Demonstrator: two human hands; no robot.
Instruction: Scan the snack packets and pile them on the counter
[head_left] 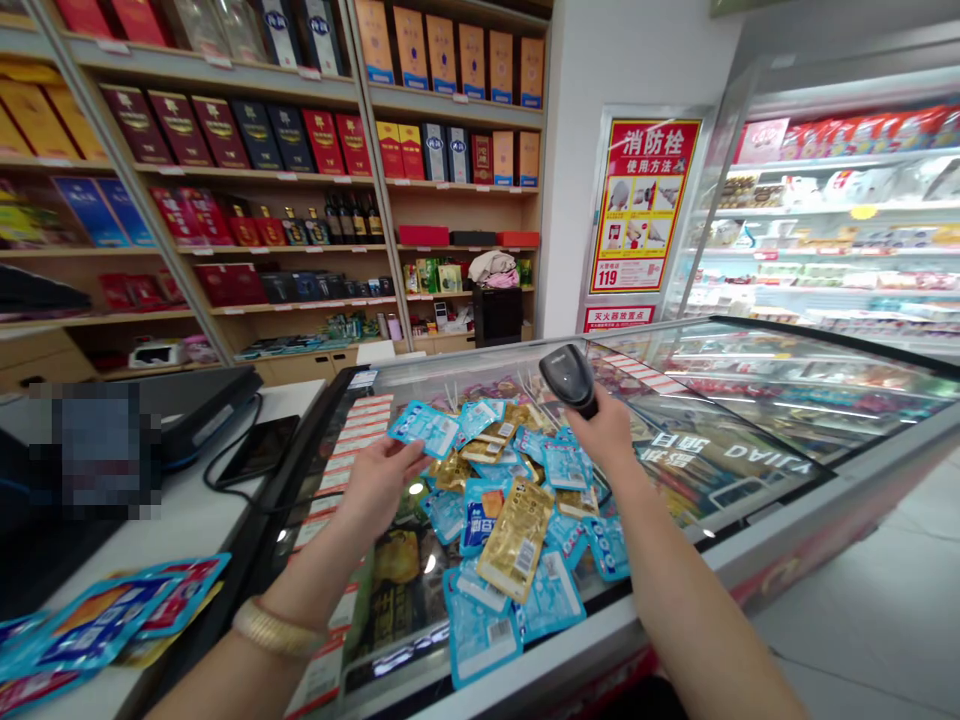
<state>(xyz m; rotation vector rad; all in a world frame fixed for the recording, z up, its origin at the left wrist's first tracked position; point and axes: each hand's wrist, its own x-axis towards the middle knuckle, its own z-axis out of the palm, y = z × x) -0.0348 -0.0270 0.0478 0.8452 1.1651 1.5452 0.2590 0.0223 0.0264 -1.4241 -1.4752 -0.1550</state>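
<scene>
Blue packet (425,427): left hand (381,488) outstretched, apparently pinching edge.

"How many scanners (568,378) there?"
"One. Two hands (379,485), one bracelet (277,630), one held packet (424,430)."
"And orange boxes (441,50) on that top shelf (420,95)?"
"I count six. The heaped blue and gold packets (514,540) overlap too much to number."

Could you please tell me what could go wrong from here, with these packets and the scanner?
1. The packets lie in a loose, overlapping heap on the freezer's glass top; those near the front rim might slide off if knocked.
2. Several barcodes face up, so the scanner in the right hand could perhaps read a packet other than the blue one in the left hand.
</scene>
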